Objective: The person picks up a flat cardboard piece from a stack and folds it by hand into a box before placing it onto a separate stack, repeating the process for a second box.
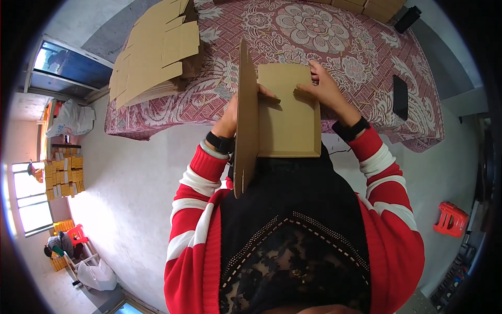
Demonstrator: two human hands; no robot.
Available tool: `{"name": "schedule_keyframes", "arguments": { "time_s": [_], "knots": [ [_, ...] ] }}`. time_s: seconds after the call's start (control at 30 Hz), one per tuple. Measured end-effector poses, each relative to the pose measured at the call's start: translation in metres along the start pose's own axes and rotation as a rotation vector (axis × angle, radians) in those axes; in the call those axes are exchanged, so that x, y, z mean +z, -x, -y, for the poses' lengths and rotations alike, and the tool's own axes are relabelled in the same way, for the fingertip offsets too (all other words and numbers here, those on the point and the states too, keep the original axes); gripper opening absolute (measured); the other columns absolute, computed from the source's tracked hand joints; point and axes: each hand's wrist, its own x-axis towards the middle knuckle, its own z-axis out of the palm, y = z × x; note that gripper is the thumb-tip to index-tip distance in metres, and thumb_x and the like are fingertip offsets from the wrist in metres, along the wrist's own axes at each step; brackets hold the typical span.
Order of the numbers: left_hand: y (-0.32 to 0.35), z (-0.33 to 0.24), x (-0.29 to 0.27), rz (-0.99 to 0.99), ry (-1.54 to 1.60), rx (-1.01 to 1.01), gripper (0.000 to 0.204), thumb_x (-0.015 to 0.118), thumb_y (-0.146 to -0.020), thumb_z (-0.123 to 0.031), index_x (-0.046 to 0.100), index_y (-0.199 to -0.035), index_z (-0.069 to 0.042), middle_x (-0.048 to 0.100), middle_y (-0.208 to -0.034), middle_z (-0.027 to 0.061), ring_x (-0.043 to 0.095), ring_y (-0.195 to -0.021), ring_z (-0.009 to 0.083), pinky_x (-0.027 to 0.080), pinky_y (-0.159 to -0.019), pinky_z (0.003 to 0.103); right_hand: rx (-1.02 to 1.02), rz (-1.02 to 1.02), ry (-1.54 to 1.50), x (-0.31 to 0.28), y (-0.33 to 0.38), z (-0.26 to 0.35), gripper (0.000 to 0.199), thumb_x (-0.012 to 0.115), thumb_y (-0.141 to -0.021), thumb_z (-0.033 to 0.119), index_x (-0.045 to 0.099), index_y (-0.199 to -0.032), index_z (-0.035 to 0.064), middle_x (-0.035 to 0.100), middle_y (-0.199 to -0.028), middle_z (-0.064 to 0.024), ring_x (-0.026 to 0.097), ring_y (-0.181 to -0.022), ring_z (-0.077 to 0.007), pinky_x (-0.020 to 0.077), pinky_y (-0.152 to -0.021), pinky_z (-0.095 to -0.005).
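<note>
A brown cardboard box (288, 123), its tray part folded up with low walls, is held in front of me at the table's near edge. Its lid panel (246, 120) stands upright along the left side, seen almost edge-on. My left hand (229, 118) reaches round behind this panel, partly hidden by it; its fingers curl over the box's left wall and show inside. At the far right corner, my right hand (327, 90) grips the right wall, with the thumb inside and the fingers outside.
A patterned red and white cloth covers the table (361, 47). At its left lies a stack of flat cardboard blanks (157, 57); a black phone (400, 98) lies on the right. A red stool (451, 219) stands on the floor at right. Another person (60, 243) is far left, near stacked yellow boxes (64, 172).
</note>
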Motion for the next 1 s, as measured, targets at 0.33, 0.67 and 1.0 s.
{"name": "schedule_keyframes", "arguments": {
  "time_s": [0.33, 0.67, 1.0],
  "knots": [
    [-0.005, 0.029, 0.003, -0.112, 0.088, 0.166, 0.045, 0.048, -0.101, -0.041, 0.063, -0.1, 0.001, 0.066, -0.099, 0.0108, 0.062, -0.097, 0.0199, 0.048, -0.09, 0.035, 0.234, 0.047, -0.534, 0.001, 0.023, 0.031, 0.082, 0.076, -0.082, 0.005, 0.028, -0.148, -0.0036, 0.057, -0.131, -0.0155, 0.059, -0.115, -0.0219, 0.0481, -0.099, -0.0337],
    [0.004, 0.041, 0.005, -0.303, -0.138, 0.121, 0.029, 0.051, -0.098, -0.027, 0.065, -0.095, -0.002, 0.065, -0.092, 0.0069, 0.06, -0.091, 0.0192, 0.047, -0.085, 0.033, 0.074, -0.088, -0.758, 0.011, 0.026, 0.009, 0.047, 0.061, -0.088, -0.006, 0.048, -0.132, 0.0047, 0.062, -0.123, -0.0089, 0.061, -0.111, -0.0166, 0.0506, -0.095, -0.0302],
    [0.007, 0.057, -0.011, -0.279, -0.734, 0.002, 0.023, 0.056, -0.097, -0.017, 0.064, -0.112, -0.002, 0.066, -0.099, 0.0073, 0.06, -0.092, 0.0165, 0.049, -0.082, 0.031, 0.038, -0.081, -0.783, 0.019, 0.045, -0.006, 0.029, 0.055, -0.09, -0.007, 0.055, -0.117, 0.0024, 0.064, -0.112, -0.007, 0.062, -0.1, -0.0136, 0.0517, -0.089, -0.029]
  ]
}}
